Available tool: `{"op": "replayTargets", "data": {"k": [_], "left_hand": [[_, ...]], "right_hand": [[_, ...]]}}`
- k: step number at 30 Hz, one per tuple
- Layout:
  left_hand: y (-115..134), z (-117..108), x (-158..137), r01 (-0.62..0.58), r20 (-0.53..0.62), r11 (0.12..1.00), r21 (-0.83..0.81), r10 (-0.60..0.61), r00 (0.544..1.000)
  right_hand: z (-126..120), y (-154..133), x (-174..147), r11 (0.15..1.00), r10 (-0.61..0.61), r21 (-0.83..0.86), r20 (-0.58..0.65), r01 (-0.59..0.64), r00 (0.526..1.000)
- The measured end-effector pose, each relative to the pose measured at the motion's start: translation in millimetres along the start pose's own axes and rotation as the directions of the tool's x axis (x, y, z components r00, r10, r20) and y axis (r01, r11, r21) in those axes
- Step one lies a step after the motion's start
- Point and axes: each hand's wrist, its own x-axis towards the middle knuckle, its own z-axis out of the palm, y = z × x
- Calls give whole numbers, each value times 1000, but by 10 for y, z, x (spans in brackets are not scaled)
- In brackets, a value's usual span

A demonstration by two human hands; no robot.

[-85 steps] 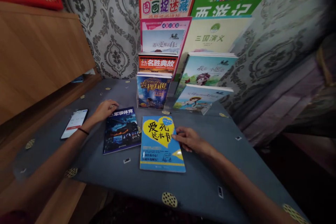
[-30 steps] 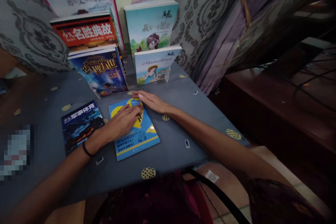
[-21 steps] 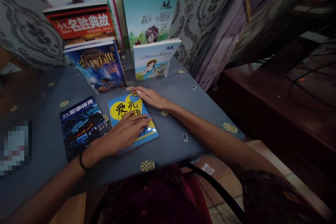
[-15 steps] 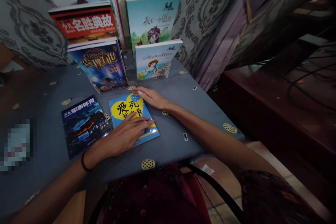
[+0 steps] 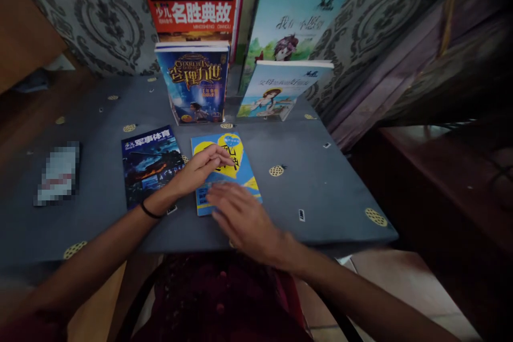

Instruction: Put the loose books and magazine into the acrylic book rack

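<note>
Blue bk (image 5: 245,173) w/ yellow heart (image 5: 230,173), blk lettering (image 5: 230,151), L hand (image 5: 195,173), R hand (image 5: 252,224) above, grips loosely wide

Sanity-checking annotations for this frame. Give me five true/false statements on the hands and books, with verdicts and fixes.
1. The left hand is over the blue-and-yellow book. True.
2. The right hand is holding the phone. False: the phone lies on the table, and the right hand is over the near edge of the blue-and-yellow book.
3. A black band is on the left wrist. True.
4. The red book lies flat on the table. False: it stands behind the gold-lettered book.
5. The dark book lies to the left of the blue-and-yellow book. True.
</note>
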Motion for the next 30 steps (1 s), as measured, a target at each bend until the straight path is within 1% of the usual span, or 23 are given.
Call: {"op": "replayTargets", "data": {"k": [3,4,6,10,14,16,18,20,22,23,25,27,28,30], "left_hand": [[27,19,-14,-25,28,1000,13,25,999],[39,24,-19,-32,32,999,31,31,999],[56,27,-28,-45,38,996,71,42,998],[57,21,-41,-50,66,991,123,42,997],[57,54,-57,-82,70,981,176,70,995],[91,82,-73,-87,62,970,227,75,995],[148,88,-94,-84,53,948,308,71,996],[200,48,-117,-82,14,896,436,84,996],[212,-44,-142,-60,-77,798,599,133,988],[195,-103,-154,-36,-126,732,680,165,978],[119,-222,-181,34,-194,598,801,205,959],[7,-305,-210,106,-228,505,856,185,956],[-51,-325,-225,125,-232,487,865,167,958],[-147,-323,-247,134,-239,500,856,152,959]], "right_hand": [[190,-220,-136,997,-62,-30,154,67,986],[222,-240,-162,997,-63,-35,185,71,981],[221,-220,-213,998,-43,-28,198,50,979],[51,-78,-405,999,46,12,132,-48,990],[-113,39,-662,990,139,10,0,-139,990],[-167,76,-730,988,156,16,-49,-155,987],[-217,121,-717,987,162,35,-90,-159,983],[-272,191,-617,982,186,54,-150,-180,971],[-320,294,-447,970,243,68,-188,-234,952],[-335,354,-347,963,269,68,-185,-261,945],[-334,478,-149,951,309,36,-141,-307,941],[-287,583,15,941,335,-27,-84,-338,939],[-251,623,74,934,347,-60,-67,-351,935],[-165,675,139,922,368,-103,-58,-372,928]]}}
